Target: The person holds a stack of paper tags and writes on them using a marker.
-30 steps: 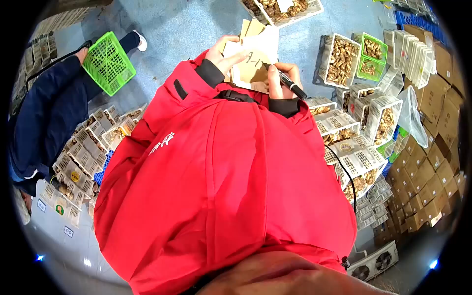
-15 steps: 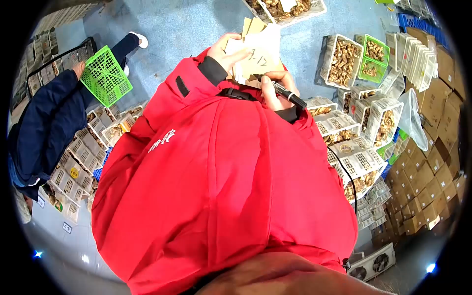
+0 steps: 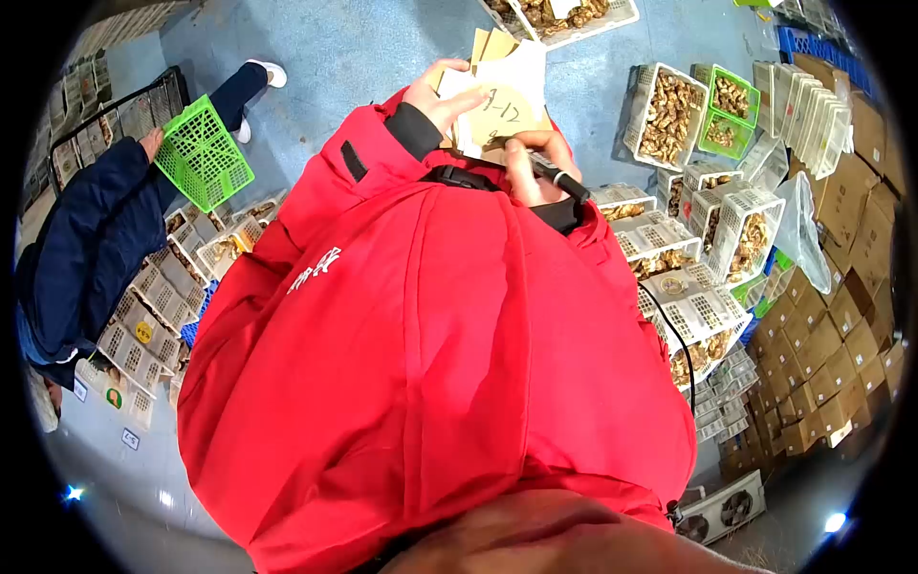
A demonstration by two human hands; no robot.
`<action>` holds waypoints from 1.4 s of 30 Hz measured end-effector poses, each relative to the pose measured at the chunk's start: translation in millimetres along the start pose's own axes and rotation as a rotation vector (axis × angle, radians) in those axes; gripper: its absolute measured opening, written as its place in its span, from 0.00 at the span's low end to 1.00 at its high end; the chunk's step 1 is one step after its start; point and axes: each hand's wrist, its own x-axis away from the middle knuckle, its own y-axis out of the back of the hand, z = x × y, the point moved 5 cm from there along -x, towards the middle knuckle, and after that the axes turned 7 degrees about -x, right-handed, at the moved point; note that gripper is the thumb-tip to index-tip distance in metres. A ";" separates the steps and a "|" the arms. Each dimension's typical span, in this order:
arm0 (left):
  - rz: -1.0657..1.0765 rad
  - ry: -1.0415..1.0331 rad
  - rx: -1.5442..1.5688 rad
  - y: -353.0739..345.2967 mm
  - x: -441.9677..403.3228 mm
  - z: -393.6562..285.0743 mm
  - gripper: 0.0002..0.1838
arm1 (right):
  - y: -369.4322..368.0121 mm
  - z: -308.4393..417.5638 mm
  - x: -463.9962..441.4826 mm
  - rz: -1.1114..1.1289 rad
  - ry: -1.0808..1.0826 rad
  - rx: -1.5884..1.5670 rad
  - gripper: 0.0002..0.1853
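A stack of paper cards (image 3: 521, 81), white and tan, is held near my chest by my left hand (image 3: 435, 100), its thumb lying over the top sheet. Handwriting that looks like "9-12" shows on that sheet, with another mark begun under it. My right hand (image 3: 535, 167) grips a black marker (image 3: 559, 178); its tip is down at the lower part of the sheet. The lower edge of the stack is partly hidden by my fingers and jacket.
White crates of knobbly brown produce (image 3: 666, 115) and a green crate (image 3: 727, 110) stand at the right, before stacked cardboard boxes (image 3: 822, 354). At left, a co-worker in a dark jacket (image 3: 96, 249) holds a green basket (image 3: 204, 153) above more crates.
My right hand and the marker have shifted slightly down and left, and a new mark appears below the first line. The co-worker's green basket has moved slightly.
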 end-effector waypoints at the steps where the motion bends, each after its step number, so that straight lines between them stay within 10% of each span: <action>1: 0.000 -0.022 0.012 -0.3 -1.7 -2.2 0.23 | 2.2 -10.5 -0.3 -0.072 0.004 -0.101 0.06; 14: 0.020 -0.032 -0.046 4.8 -1.7 0.9 0.21 | -16.1 20.5 -5.5 -0.017 0.330 0.050 0.09; 42: 0.027 -0.072 -0.032 6.0 -1.1 3.7 0.21 | 3.2 0.0 -15.2 -0.163 0.188 -0.084 0.05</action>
